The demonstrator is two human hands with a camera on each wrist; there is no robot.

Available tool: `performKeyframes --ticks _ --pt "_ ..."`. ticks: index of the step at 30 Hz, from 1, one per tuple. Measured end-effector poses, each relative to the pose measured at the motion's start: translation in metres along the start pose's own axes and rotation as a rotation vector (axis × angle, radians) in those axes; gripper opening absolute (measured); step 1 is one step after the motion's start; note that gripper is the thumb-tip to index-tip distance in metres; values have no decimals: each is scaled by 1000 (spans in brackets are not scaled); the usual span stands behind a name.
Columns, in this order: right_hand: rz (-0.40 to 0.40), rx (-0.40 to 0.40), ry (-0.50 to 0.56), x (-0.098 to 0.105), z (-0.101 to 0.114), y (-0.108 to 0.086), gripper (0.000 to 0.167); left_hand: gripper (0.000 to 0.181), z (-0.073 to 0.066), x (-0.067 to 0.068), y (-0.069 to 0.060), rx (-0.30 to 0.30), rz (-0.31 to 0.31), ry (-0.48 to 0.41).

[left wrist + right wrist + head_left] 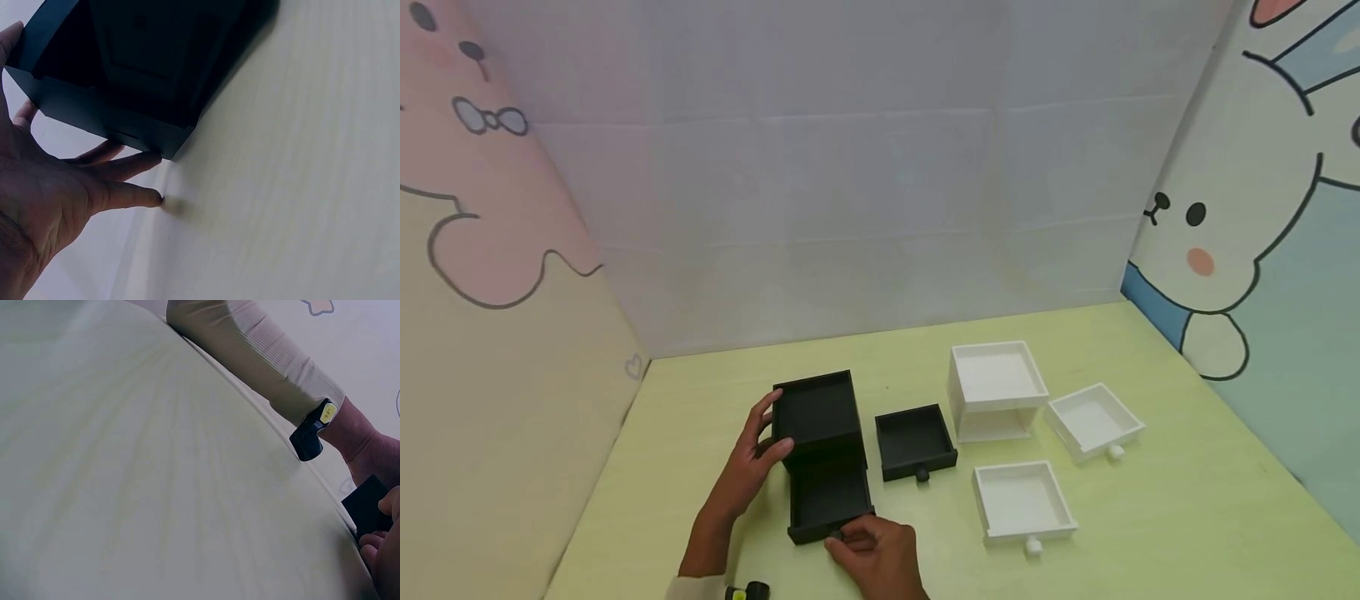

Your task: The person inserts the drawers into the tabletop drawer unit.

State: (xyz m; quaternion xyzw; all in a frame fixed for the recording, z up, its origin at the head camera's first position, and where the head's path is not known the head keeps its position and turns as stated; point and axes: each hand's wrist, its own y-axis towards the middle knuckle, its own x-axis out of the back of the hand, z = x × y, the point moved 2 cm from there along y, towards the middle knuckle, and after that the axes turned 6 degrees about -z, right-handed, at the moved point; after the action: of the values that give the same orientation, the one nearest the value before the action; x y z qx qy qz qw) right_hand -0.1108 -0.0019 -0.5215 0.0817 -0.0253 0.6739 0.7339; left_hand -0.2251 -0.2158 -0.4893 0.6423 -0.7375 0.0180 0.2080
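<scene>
Black cabinet on pale table, head view: left hand grips its side; right hand pinches knob of front drawer. Left wrist: fingers spread against cabinet. Right wrist: fingers at drawer, partly cropped.

The head view looks forward and down from well above the left grip, right grip and desk. Tilted and close, the left wrist view faces the black box at the left grip, which the head view shares. The right wrist view, beside the right grip, slants across the desk toward the left sleeve.
</scene>
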Motion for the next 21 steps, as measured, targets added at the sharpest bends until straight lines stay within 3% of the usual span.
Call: performKeyframes --ticks 9,21 --pt "-4 15 -18 -3 -1 3 17 67 1 2 0 10 -2 -4" --pt "-31 -47 -30 -5 -1 7 16 67 4 0 1 24 6 -2"
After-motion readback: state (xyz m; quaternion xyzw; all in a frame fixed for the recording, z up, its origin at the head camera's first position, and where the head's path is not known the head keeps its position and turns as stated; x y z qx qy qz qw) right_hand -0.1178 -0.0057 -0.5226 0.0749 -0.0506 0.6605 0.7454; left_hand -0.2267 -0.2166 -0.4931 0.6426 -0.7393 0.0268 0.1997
